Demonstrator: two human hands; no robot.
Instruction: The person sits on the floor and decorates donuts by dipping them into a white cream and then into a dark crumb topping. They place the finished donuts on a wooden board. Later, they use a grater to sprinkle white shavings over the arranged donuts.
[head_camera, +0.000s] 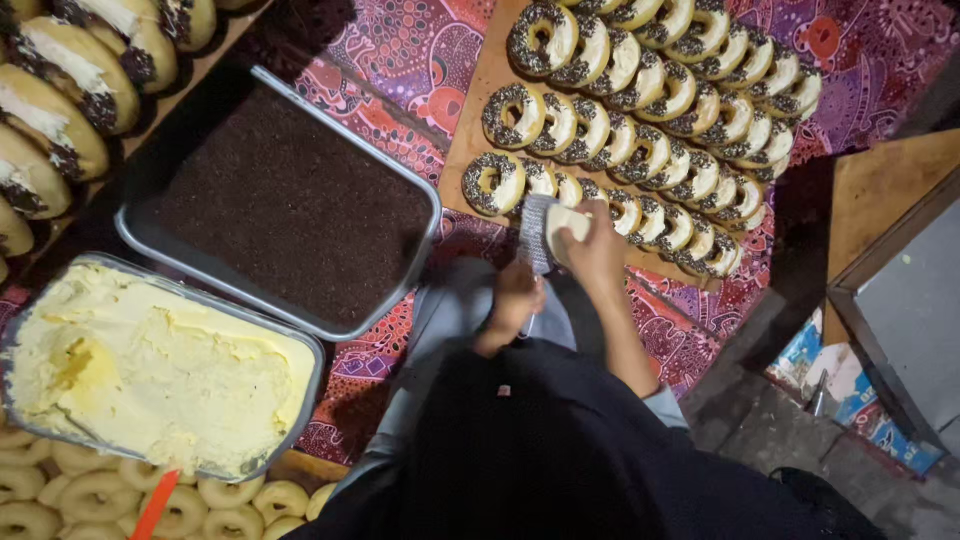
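Surface: patterned purple-and-red cloth (400, 50) covers the desk, dimly lit, with boards and trays laid across it.
Left hand (515, 300): grip closed around the handle of a small metal grater (536, 232), which stands upright; the handle itself is hidden in the fist.
Right hand (597, 248): grip clamped on a pale block, probably cheese (563, 222), pressed against the grater face, likely so shavings fall on the rings below.
Where: both hands sit at the near edge of the wooden board (480, 90), touching over the nearest row.
Doughnuts (640, 110): three overlapping rows of sprinkle-topped rings, leaned on one another, seemingly to save room.
Left of the board: metal tray of dark chocolate sprinkles (290, 200), and nearer, a tray of pale yellow cream (150, 370), both within arm's reach.
Near left corner: plain rings (230, 500) with an orange handle (155, 505) among them.
Far left corner: filled buns (60, 90), cut off by the frame.
Hard to tell: whether shavings are falling; dark clothing hides the lap and forearms.
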